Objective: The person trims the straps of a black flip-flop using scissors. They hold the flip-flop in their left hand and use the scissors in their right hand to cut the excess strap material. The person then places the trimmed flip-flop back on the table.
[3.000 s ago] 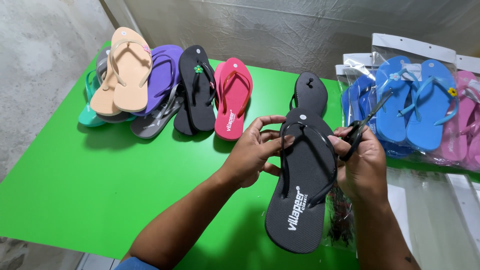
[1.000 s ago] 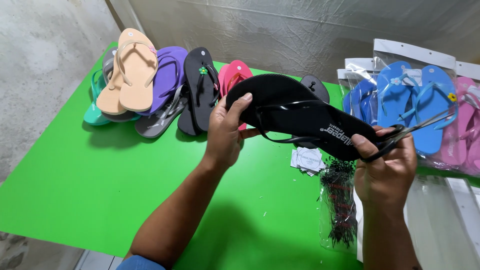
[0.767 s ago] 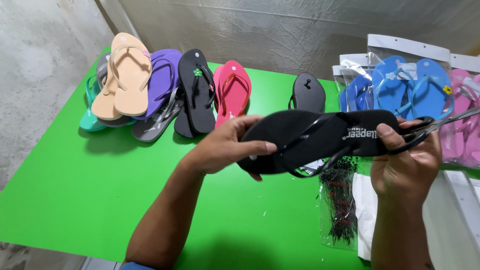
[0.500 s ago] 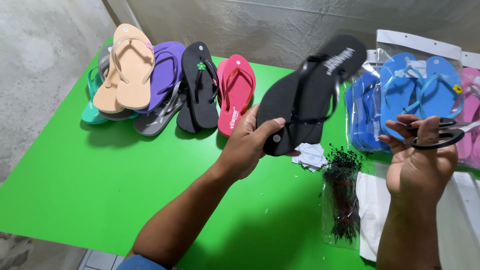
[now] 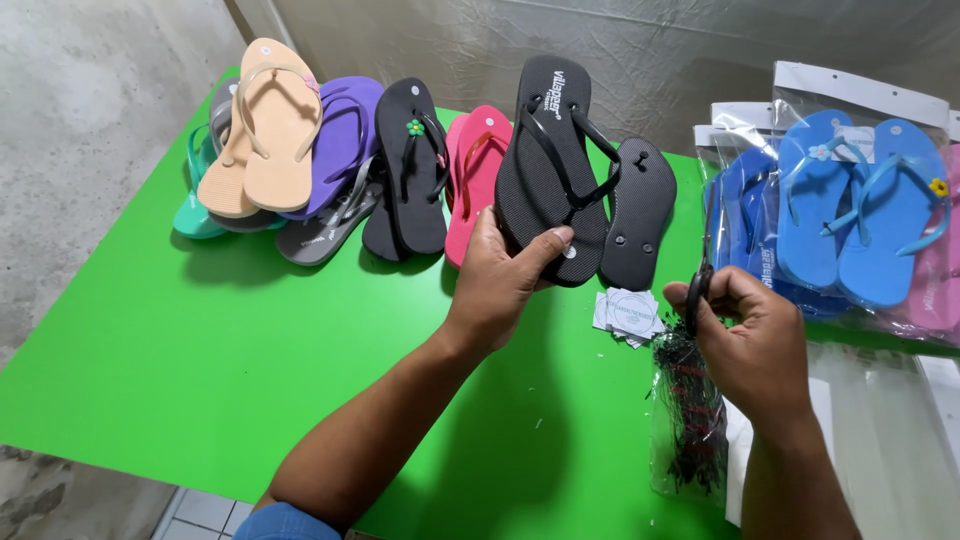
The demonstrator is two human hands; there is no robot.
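At the far left of the green table sits a heap of flip-flops: a peach pair lies on top of teal, grey and purple ones, the peach soles tilted and overhanging. Bump that heap and the top pair could slide off towards the table's left edge.

Just right of it lie a black flip-flop with a small green flower and a pink flip-flop, close to your left wrist's path.

Your left hand grips the heel of a black flip-flop, thumb pressed across the sole and fingers curled behind it. You hold it toe-up above the table, just over the pink one. The grip is only at the heel, so the long sole could swing or droop and knock the neighbours. Its partner, a black sole lying face down, rests just beside it on the table.

Small white tags lie loose between your hands; a sweep of either forearm would scatter them.

Your right hand is closed around black scissors, fingers curled tight; I cannot tell whether the blades are parted. The tips point up, near the bagged blue flip-flops, and could nick that plastic. Under the hand, a clear bag of black ties could be dragged along.
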